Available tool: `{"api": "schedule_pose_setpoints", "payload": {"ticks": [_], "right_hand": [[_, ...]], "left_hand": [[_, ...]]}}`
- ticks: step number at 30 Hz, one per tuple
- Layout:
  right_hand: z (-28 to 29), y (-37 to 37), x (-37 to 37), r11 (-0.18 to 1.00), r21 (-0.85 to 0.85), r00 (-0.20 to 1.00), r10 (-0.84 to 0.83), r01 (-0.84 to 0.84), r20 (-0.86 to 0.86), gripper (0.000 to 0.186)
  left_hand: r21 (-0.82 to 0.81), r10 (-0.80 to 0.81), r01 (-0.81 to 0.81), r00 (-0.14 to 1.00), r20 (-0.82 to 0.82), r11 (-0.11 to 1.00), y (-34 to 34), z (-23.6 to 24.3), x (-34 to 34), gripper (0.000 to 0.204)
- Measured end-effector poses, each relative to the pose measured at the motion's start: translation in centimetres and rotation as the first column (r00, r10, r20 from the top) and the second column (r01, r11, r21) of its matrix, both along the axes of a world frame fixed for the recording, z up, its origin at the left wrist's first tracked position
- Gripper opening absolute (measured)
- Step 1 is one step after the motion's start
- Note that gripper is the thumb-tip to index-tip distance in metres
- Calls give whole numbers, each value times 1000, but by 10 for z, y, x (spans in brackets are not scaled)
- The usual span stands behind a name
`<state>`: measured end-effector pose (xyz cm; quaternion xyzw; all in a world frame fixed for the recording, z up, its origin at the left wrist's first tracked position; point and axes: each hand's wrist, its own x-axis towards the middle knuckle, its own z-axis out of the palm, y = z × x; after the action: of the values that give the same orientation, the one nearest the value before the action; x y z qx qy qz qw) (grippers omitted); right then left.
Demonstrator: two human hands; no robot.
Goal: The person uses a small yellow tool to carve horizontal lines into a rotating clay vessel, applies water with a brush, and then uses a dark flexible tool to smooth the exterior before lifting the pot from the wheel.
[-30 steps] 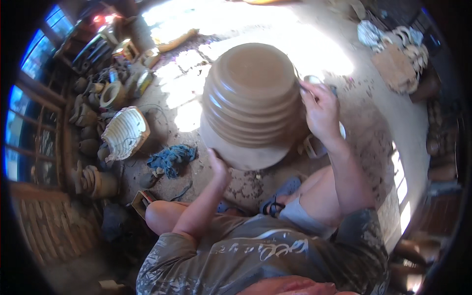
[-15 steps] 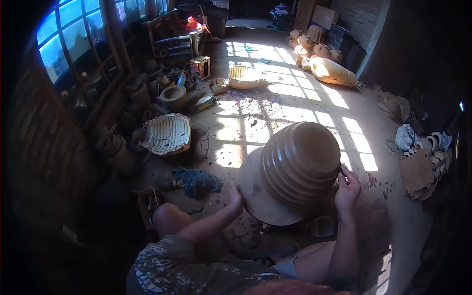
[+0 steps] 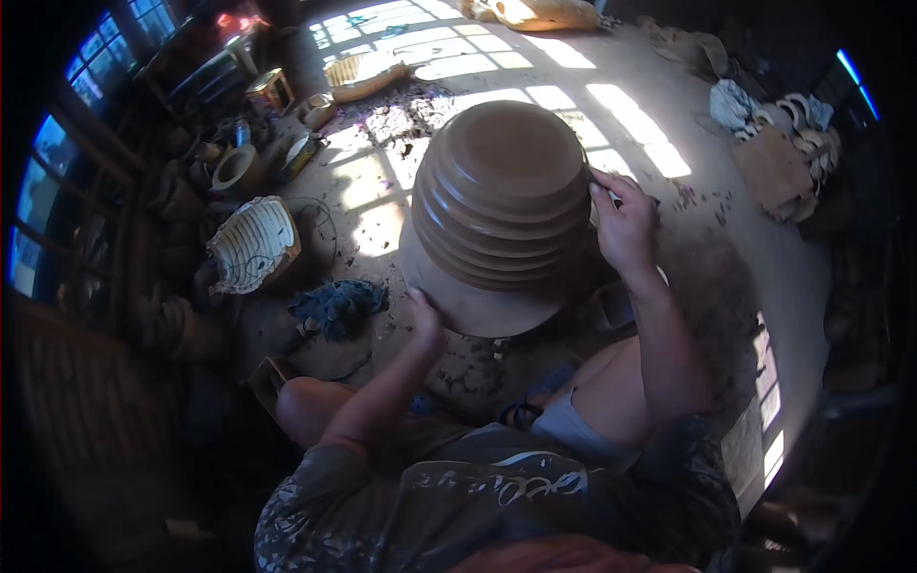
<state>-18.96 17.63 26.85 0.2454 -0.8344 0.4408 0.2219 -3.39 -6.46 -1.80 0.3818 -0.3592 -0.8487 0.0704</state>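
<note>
A large brown ridged clay vessel [image 3: 501,201] with a flat circular top stands on a wide round base [image 3: 458,301] in front of my crossed legs. My left hand [image 3: 425,315] rests at the near left edge of this base, fingers stretched out along it. My right hand [image 3: 626,220] is at the upper right side of the vessel, fingers closed in a pinch around something thin and dark that I cannot make out, touching or very near the ridges. A dark blue crumpled cloth [image 3: 339,306] lies left of the base.
Cream ribbed piece [image 3: 253,244], round pots [image 3: 237,170] and an open box [image 3: 269,377] lie left, below windows [image 3: 57,205]. Farther back are a curved ribbed piece [image 3: 363,76] and a long pale form [image 3: 544,14]. Curved pieces and boards [image 3: 769,172] are piled right on the sunlit floor.
The view rose toward the room's far end half a second ago and has tilted back down. Both hands stay at the same places on the vessel and base.
</note>
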Motion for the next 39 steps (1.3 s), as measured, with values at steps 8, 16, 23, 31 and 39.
{"api": "schedule_pose_setpoints", "payload": {"ticks": [8, 16, 23, 31, 39], "right_hand": [[6, 8, 17, 996, -66, 989, -42, 52, 143, 22], [-28, 32, -16, 983, -178, 991, -32, 55, 131, 24], [-27, 15, -16, 992, -88, 987, -71, 85, 143, 24], [-13, 4, 12, 998, -60, 987, -25, 35, 159, 23], [-11, 11, 19, 997, -62, 985, -39, 50, 168, 23]], "left_hand": [[67, -365, 359, 907, 211, 931, 85, 35, 47, 100], [-38, -322, 347, 902, 288, 937, 82, 46, 50, 94], [-86, -79, 78, 997, -9, 993, 1, 28, 6, 90], [38, -447, 452, 863, 235, 891, 93, 26, 58, 87], [-172, -21, 26, 999, 36, 985, 14, 32, 0, 96]]}}
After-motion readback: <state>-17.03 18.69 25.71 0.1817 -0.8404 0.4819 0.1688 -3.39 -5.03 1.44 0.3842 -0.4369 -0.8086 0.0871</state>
